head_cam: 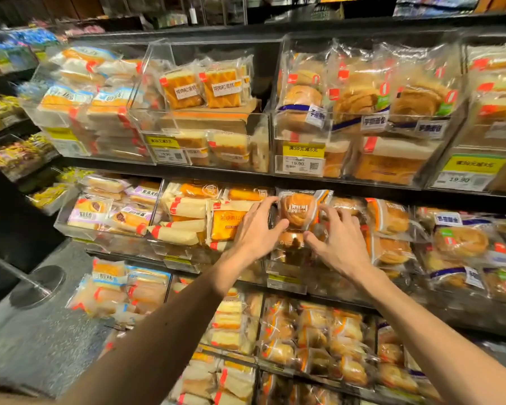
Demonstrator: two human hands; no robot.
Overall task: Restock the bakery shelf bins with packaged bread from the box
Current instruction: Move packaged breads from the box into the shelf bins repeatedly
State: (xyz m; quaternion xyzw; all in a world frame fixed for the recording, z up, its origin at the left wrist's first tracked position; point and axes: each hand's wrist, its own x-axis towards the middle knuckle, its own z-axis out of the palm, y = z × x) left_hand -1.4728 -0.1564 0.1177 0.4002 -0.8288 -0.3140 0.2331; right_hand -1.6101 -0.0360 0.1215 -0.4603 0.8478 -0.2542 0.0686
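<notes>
At far left the side shelves (9, 112) are blurred, their goods only blue and yellow smears, and a round floor fitting (38, 285) lies half in shadow. On the top shelf (216, 173) four clear bins show. The fourth bin (479, 141) is cut by the right edge, the second bin (199, 121) holds two cake packs (181, 89) standing upright, and the third has three swirl loaves (360, 95) in its front row. A price tag (300, 164) under the third reads 19.90; most other print is too soft to read. On the middle shelf (327, 298) the left grip (257, 226) clasps the left edge of a bun pack (300, 209), fingers above and thumb below, while the right grip (338, 238) pinches its right edge with curled fingers. The pack stands upright at the left end of the bun bin (287, 270), above a second bun (291, 241) mostly hidden by both thumbs. The forearms cover some of the lower packs (319, 331), which run out of frame below.
</notes>
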